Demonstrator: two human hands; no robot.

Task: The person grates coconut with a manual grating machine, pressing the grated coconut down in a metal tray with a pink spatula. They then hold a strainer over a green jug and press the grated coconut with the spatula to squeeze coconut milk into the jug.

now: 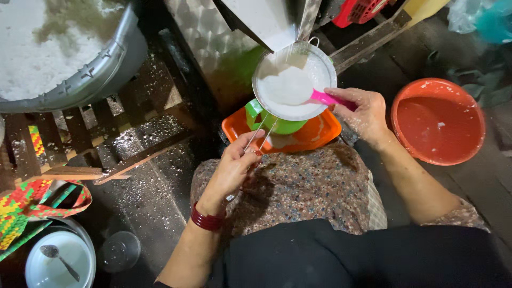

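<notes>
L hand (233,165) pinches sieve (294,80) wire at 7 o'clock, keeping it level; R hand (362,113) grips pink scoop (326,98) at 3, over green jug (277,124).

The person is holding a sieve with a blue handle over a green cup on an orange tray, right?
Not quite. The head view shows the sieve has a pink handle, not blue, gripped by the right hand. The rest holds: it sits over a green cup on an orange tray.

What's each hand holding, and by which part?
Right hand: grip on the sieve by its pink handle. Left hand: pinches thin metal sticks at their lower ends.
</notes>
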